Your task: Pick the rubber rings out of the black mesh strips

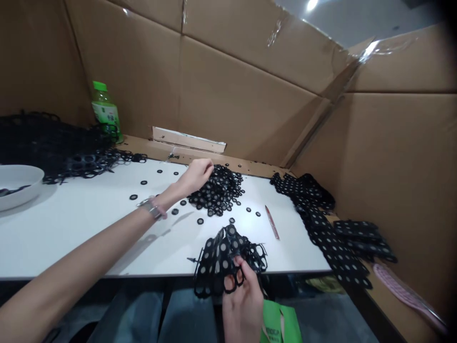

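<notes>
My left hand [195,177] is above the left edge of a heap of small black round pieces with grey centres [219,193]. Its fingers are curled together, and whatever they may hold is hidden. Near the table's front edge, my right hand [244,300] grips a bent black perforated sheet [223,259]. Grey discs fill many of the sheet's round cells, while cells at its right and lower edges are open rings. My right thumb presses on it, with other fingers behind. Several loose round pieces [174,211] lie between the heap and my left forearm.
A tangle of black ring scrap [53,147], a white bowl [21,176] and a green-capped bottle [107,112] stand left. A pointed pen-like tool [272,222] lies right of the heap. Dotted black sheets [321,228] hang over the right edge. Cardboard walls [250,95] enclose the white table [89,214].
</notes>
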{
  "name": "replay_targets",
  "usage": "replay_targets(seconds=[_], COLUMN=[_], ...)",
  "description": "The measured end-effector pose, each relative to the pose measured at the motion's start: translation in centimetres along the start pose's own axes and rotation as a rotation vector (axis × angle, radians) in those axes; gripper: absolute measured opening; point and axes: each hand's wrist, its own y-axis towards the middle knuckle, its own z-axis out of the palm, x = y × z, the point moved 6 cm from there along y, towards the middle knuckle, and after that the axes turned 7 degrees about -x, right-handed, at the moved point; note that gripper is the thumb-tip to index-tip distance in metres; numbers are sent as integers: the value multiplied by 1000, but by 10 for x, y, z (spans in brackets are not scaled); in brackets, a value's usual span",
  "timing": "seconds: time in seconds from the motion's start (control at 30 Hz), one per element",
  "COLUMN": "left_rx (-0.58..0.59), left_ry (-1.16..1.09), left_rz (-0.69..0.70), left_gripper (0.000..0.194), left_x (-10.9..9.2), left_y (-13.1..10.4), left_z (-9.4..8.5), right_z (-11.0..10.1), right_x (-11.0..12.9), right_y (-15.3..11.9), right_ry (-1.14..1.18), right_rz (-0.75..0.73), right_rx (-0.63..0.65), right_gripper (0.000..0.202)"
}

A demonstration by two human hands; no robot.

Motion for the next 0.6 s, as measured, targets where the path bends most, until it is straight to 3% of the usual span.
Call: replay_targets(seconds=[0.1,0.2,0.3,0.4,0.47,0.53,0.6], left_rx=[38,57,121,406,494,472,370], left_ry=[8,-5,-70,-198,-231,-261,-273], left_rz=[41,69,103,85,25,-31,-84], left_gripper=[25,29,29,38,34,29,31], left_x=[8,-1,-30,-63,-77,-84,-86], left_y=[18,13,-14,-60,-88,-109,-124], left_z=[30,40,28,10,-5,-19,-29], right_z=[-1,1,5,10,14,15,12], right_x=[-5,-2,1,4,2,-2,-7], right_y=[-3,-2,-1,-1,-3,-4,-6], right_ry=[79,90,142,192,214,225,208], right_rz=[112,112,126,136,150,152,132], right_rx=[-105,-100,-93,-92,-97,-111,-121], right_gripper=[26,26,31,34,32,29,30])
